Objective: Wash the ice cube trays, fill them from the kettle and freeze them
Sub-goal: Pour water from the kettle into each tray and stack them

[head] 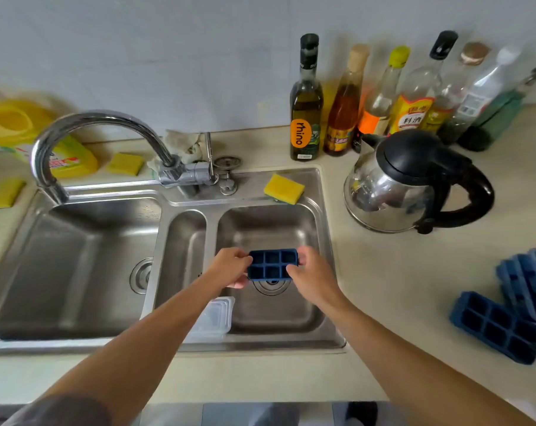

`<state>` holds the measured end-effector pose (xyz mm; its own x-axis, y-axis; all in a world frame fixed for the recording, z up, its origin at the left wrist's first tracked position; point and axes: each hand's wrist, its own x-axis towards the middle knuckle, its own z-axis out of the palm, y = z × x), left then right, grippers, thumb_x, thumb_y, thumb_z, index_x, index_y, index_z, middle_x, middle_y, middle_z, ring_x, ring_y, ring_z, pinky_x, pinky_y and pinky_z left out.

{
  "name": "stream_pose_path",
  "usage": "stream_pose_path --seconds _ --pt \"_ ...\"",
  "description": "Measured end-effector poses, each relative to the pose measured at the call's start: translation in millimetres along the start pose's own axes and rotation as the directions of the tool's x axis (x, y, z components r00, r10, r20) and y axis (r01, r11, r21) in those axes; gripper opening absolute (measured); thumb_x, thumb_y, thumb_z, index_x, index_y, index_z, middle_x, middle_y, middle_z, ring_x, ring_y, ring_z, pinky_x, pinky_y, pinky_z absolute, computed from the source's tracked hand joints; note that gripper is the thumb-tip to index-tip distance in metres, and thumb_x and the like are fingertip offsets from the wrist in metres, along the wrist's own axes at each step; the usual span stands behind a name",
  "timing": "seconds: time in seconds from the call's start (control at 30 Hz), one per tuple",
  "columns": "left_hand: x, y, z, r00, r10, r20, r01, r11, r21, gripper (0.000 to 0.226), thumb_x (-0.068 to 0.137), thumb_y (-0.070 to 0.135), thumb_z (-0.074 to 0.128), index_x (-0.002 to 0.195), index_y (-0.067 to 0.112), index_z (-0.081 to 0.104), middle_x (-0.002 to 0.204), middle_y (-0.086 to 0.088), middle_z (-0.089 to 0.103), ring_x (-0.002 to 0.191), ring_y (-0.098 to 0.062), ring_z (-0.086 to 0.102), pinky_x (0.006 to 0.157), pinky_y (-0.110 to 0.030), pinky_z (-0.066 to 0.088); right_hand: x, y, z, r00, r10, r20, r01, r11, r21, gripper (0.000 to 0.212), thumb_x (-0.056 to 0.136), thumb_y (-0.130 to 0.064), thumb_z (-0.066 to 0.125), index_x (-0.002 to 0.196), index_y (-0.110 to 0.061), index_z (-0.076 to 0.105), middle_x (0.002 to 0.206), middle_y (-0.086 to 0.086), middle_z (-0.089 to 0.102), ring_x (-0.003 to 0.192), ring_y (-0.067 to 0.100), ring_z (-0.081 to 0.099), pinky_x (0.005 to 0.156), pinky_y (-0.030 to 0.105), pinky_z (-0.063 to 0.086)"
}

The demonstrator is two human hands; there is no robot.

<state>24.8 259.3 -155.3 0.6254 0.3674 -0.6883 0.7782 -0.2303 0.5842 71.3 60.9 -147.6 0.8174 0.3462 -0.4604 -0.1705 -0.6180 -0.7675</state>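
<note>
A small dark blue ice cube tray (272,265) is held level over the right basin of the steel sink (325,235), cavities up. My left hand (229,267) pinches its left end and my right hand (311,272) grips its right end. On the counter at the right lie another blue ice cube tray (495,326) and a stack of blue trays (527,282). A steel kettle (414,182) with a black lid and handle stands behind them. The chrome tap (85,130) arches over the left basin.
A clear plastic lid (214,318) leans in the right basin under my left forearm. A yellow sponge (283,189) sits on the sink ledge. Several bottles (306,99) line the wall. Yellow sponges (125,163) and a yellow detergent bottle (73,158) are at the back left.
</note>
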Motion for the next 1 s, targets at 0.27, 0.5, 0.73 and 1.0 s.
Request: stream_pose_path --seconds 0.27,0.5,0.73,1.0 --pt "81 -20 3 0.973 -0.119 0.198 0.075 0.974 0.216 0.012 0.098 0.007 0.051 0.104 0.006 0.061 0.093 -0.018 0.071 0.071 -0.023 0.069 0.059 -0.028 0.06 59 26 57 0.969 0.247 0.03 -0.248 0.968 0.048 0.028 0.095 -0.009 0.057 0.122 -0.015 0.057 0.109 0.002 0.066 0.096 0.015 0.065 0.065 0.022 0.048" --pt "114 -34 22 0.954 -0.171 0.245 0.109 0.962 0.249 0.028 0.1 0.007 0.047 0.123 -0.001 0.06 0.112 -0.024 0.069 0.079 -0.027 0.067 0.071 -0.039 0.06 79 45 74 0.953 0.292 0.085 -0.3 0.949 0.1 0.031 0.094 -0.001 0.052 0.114 -0.017 0.069 0.097 -0.003 0.071 0.09 0.008 0.064 0.062 0.017 0.042" --pt "119 -43 29 0.946 -0.209 0.248 0.145 0.957 0.252 0.027 0.095 0.007 0.049 0.116 -0.001 0.065 0.107 -0.025 0.072 0.074 -0.027 0.068 0.068 -0.037 0.058 73 54 75 0.948 0.288 0.132 -0.301 0.95 0.089 0.036 0.092 0.005 0.053 0.117 -0.015 0.068 0.105 0.0 0.071 0.106 0.017 0.066 0.064 0.01 0.041" --pt "101 -26 21 0.994 -0.073 0.087 0.063 0.992 0.105 0.018 0.095 0.013 0.051 0.096 0.01 0.068 0.101 -0.018 0.071 0.091 -0.031 0.071 0.075 -0.039 0.062 45 32 28 0.965 0.261 -0.023 -0.257 0.959 0.121 0.051 0.102 -0.022 0.057 0.15 -0.014 0.042 0.149 0.008 0.054 0.129 0.023 0.057 0.111 0.045 0.047"
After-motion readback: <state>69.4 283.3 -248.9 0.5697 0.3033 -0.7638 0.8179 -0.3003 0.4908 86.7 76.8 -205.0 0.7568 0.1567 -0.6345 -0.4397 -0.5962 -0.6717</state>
